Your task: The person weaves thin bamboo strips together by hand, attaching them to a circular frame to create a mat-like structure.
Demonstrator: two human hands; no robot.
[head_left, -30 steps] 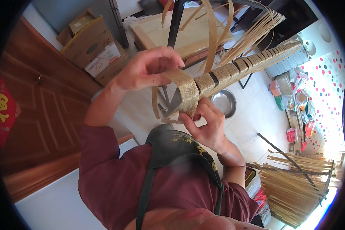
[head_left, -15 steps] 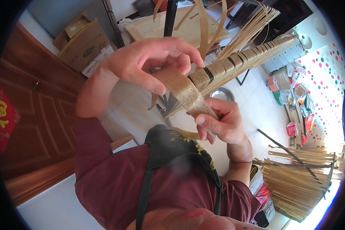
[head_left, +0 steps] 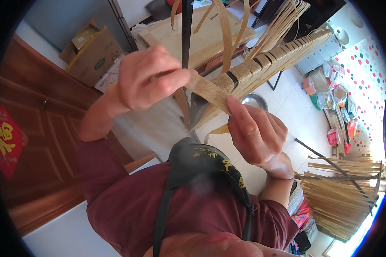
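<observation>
Between my two hands a flat, gold-tan woven strip (head_left: pixel 208 91) is stretched on a slant. My left hand (head_left: pixel 150 77) pinches its upper-left end, fingers curled. My right hand (head_left: pixel 257 132) is closed on its lower-right part. Just behind the strip, a long bar (head_left: pixel 257 64) runs up to the right, wrapped in bands of similar tan material with dark gaps between some. Its near end shows grey, angled parts (head_left: pixel 197 111), partly hidden by the strip. Loose tan strips (head_left: pixel 223 38) hang beside a black upright post (head_left: pixel 186 34).
A wooden door (head_left: pixel 43 150) stands left, near cardboard boxes (head_left: pixel 90 53). A wooden table (head_left: pixel 167 34) is behind the post. A steel bowl (head_left: pixel 255 100) sits on the tiled floor beneath the bar. Bagged items (head_left: pixel 339 107) line the right wall; a rack of tan strips (head_left: pixel 339 197) stands lower right.
Both hands have turned and moved apart along the strip, which is now drawn out narrower between them. My right hand has moved right, and my left fingers have closed from a looser curl.
</observation>
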